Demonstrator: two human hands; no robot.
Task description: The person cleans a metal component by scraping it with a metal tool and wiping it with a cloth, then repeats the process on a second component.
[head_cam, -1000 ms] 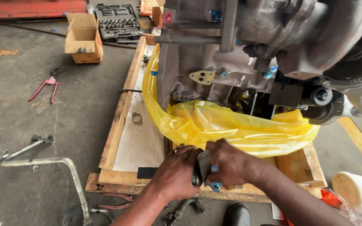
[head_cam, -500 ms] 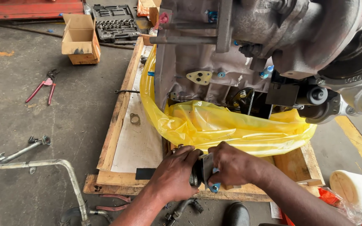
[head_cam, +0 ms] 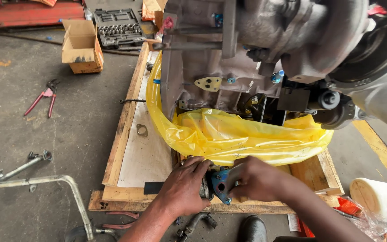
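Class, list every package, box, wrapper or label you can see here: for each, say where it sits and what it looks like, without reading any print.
Cardboard box: on the floor, upper left; open, brown, flaps up.
Socket set case: top, right of the box; open, dark, rows of sockets.
Yellow plastic bag: around the engine's base on the wooden pallet; crumpled, translucent.
Red wrapper: lower right, beside a white roll; crinkled.

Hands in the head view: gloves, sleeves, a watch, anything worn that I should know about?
Nothing worn that shows. The left hand and right hand are both bare, with no gloves, rings or tape visible. Both forearms are bare too, as far as the lower frame edge; no sleeve cuff, watch or wristband appears on either wrist. Anything higher up the arms is out of view.
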